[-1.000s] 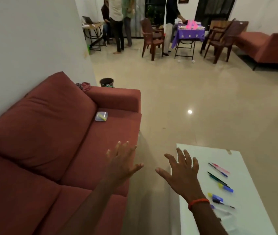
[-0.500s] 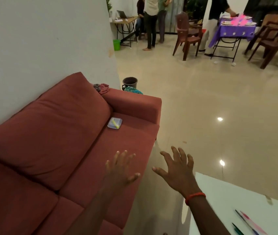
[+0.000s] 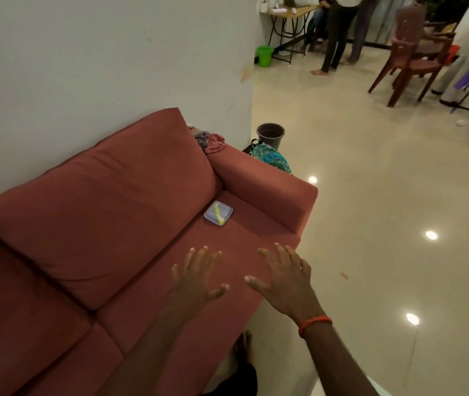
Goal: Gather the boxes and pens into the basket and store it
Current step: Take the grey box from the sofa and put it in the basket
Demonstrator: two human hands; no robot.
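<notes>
**Reach for the box on the sofa, both hands empty**

The left hand (image 3: pixel 196 277) and right hand (image 3: pixel 284 281) are both spread wide with fingers straight, gripping nothing. They hover over the front of the sofa (image 3: pixel 107 212) seat. The small clear box (image 3: pixel 218 216), with something yellow inside, lies flat on the seat cushion, tucked near the corner where backrest meets armrest (image 3: pixel 267 192). It is ahead of both hands and not touched. No basket or pens are in view.

The step looks like fetching this box. One hand is likely enough, and the left is lined up closer. Come in from above and pinch the two side edges. Don't press down, since the cushion is soft and the box would probably sink or tip. Keep it level in case the lid is loose; whether it is latched can't be seen. The cloth (image 3: pixel 212 141) on the armrest top is well clear of the reach.
</notes>
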